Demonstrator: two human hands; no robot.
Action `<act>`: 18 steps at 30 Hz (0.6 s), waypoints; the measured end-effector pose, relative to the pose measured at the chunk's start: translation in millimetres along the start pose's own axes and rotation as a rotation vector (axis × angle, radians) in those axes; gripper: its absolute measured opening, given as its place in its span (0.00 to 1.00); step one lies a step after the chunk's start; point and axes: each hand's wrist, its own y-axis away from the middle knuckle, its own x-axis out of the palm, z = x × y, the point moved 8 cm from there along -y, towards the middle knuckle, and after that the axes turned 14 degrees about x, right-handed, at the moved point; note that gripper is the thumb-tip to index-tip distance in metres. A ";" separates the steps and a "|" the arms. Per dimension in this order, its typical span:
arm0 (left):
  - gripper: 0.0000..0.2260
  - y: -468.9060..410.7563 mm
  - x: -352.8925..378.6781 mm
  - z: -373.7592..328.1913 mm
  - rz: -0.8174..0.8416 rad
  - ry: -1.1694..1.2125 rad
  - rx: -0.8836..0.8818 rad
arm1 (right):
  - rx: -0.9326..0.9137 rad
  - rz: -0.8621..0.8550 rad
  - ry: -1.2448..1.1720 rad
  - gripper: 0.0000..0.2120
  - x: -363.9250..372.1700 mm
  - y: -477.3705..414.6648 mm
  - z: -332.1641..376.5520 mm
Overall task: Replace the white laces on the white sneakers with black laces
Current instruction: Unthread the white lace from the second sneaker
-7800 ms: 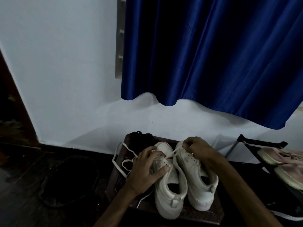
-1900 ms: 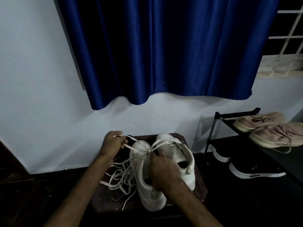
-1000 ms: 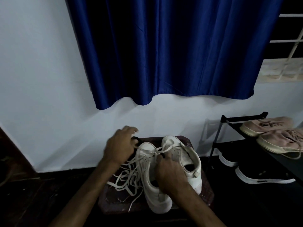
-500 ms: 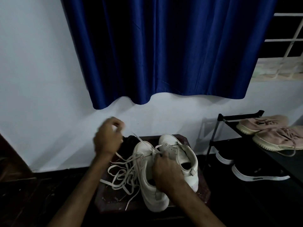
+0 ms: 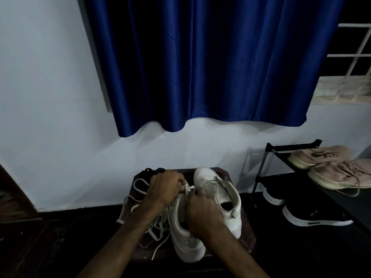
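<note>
Head view, dim light, all items in the lower half of the frame.

- Wooden stool, lower centre, against the wall.
- Nearer white sneaker and farther white sneaker, side by side on the stool, toes to the wall.
- White lace, loose loops spilled left of the nearer sneaker.
- Black laces, a dark bundle at the stool's back left corner.
- Left hand, fingers curled, pinching the white lace at the eyelets.
- Right hand, fingers curled over the nearer sneaker's upper, gripping it.
- Shoe rack, right, with pink sneakers above black sneakers.
- Blue curtain, top.
</note>
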 end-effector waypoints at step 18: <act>0.02 61.9 -41.1 76.7 -0.274 0.218 -0.345 | 0.065 -0.018 -0.113 0.17 -23.2 12.3 -5.2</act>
